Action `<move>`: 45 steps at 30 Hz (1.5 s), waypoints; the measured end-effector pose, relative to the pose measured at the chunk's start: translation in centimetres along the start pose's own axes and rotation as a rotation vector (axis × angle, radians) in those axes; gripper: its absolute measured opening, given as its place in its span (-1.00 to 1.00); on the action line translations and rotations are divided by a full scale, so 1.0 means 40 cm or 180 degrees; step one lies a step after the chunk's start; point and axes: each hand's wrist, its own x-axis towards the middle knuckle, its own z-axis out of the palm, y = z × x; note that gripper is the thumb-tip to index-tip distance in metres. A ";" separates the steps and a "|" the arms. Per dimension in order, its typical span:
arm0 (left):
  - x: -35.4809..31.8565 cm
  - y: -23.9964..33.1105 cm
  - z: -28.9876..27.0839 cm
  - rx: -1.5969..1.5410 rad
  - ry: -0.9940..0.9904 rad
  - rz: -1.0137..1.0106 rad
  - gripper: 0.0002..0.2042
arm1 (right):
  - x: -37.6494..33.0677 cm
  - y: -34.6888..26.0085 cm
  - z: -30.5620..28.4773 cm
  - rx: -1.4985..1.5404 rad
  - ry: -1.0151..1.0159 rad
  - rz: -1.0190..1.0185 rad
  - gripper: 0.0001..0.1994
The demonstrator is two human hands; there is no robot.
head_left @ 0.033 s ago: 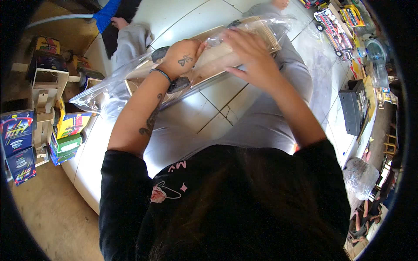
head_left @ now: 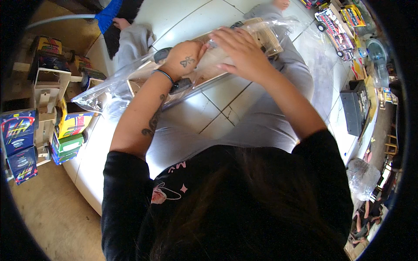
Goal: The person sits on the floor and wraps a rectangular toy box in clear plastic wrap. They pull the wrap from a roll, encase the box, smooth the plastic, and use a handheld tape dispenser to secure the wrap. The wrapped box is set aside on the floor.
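Note:
Across my lap lies a wooden toy truck [head_left: 266, 35] with black wheels, covered by a clear plastic bag [head_left: 93, 96]. The bag's loose pointed end stretches past the truck on the left. My left hand [head_left: 186, 60], with a tattoo and a dark band at the wrist, is closed over the middle of the truck, pinching the plastic. Just right of it, my right hand [head_left: 239, 52] rests on the covered truck with its fingers stretched out. My hands hide part of the truck's middle.
Wooden toy trucks with coloured printed boxes [head_left: 76, 124] stand at the left. On the right are another toy truck [head_left: 334, 32], a dark grey box [head_left: 352, 111] and a crumpled clear plastic bundle [head_left: 363, 177]. A blue broom head [head_left: 107, 17] is at the upper left. White tiles [head_left: 224, 100] form the floor.
My right hand has slid slightly left and up along the plastic, closer to my left hand. My left hand keeps its pinch and has shifted very little.

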 end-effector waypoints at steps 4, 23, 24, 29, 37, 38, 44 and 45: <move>-0.003 0.004 -0.002 -0.0070 -0.0179 -0.0120 -0.62 | 0.105 0.058 0.129 0.0261 -0.1064 -0.0017 -0.75; 0.011 0.014 0.001 0.0704 -0.0238 -0.0087 -0.49 | -0.194 0.122 -0.118 -0.0231 0.0728 0.1099 -0.75; 0.012 0.014 -0.001 0.0534 -0.0163 -0.0130 -0.45 | -0.306 0.132 -0.163 -0.0580 0.0909 0.1413 -0.75; 0.020 0.020 -0.001 0.0551 -0.0330 -0.0255 -0.46 | -0.947 0.014 -0.251 -0.2173 0.0598 0.4659 -0.27; 0.013 0.027 0.003 0.0512 -0.0416 -0.0248 -0.44 | -1.361 -0.202 -0.098 0.0823 -0.0011 0.6886 -0.27; 0.013 0.028 0.001 0.0483 -0.0394 -0.0259 -0.44 | -1.360 -0.184 -0.072 0.0458 0.0001 0.7075 -0.37; 0.009 0.029 -0.003 0.0540 -0.0320 -0.0156 -0.49 | -1.304 -0.182 -0.069 0.0352 0.1484 0.7736 -0.48; 0.009 0.028 -0.001 0.0531 -0.0292 -0.0133 -0.50 | -1.276 -0.199 -0.111 0.0706 0.2256 0.7866 -0.48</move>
